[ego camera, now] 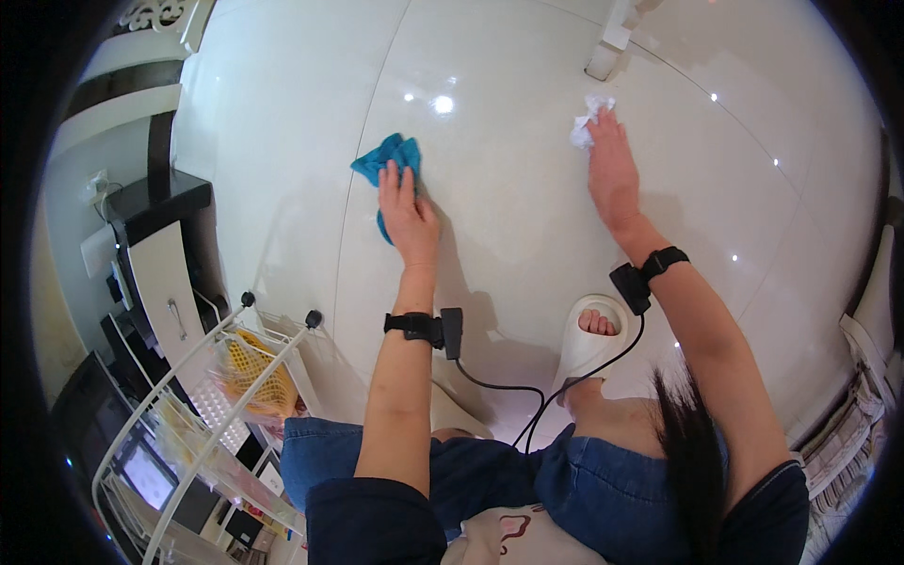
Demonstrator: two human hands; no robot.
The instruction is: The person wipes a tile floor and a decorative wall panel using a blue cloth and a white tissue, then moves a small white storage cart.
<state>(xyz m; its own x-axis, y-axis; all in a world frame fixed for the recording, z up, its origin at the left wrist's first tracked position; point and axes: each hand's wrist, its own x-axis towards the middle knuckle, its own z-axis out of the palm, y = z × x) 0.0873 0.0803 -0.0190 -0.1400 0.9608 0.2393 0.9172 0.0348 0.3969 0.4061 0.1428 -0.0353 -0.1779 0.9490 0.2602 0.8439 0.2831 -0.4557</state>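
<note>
My left hand (407,215) lies palm down on a crumpled teal cloth (388,157) on the glossy tiled floor (494,205); part of the cloth is hidden beneath the palm. Farther right, my right hand (613,159) reaches forward with its fingertips on a wad of white tissue or thin cloth (583,133), also on the tiles. The fingers hide part of this wad. Both wrists wear black straps with small black modules, joined to dark cables that run back towards my lap.
A white furniture leg (604,59) stands just beyond my right hand. At the left are a white wire rack (205,431) holding bagged items and a black-topped cabinet (157,282). A white slipper (593,339) is on my foot. Striped cushioned furniture (840,452) stands at the right edge.
</note>
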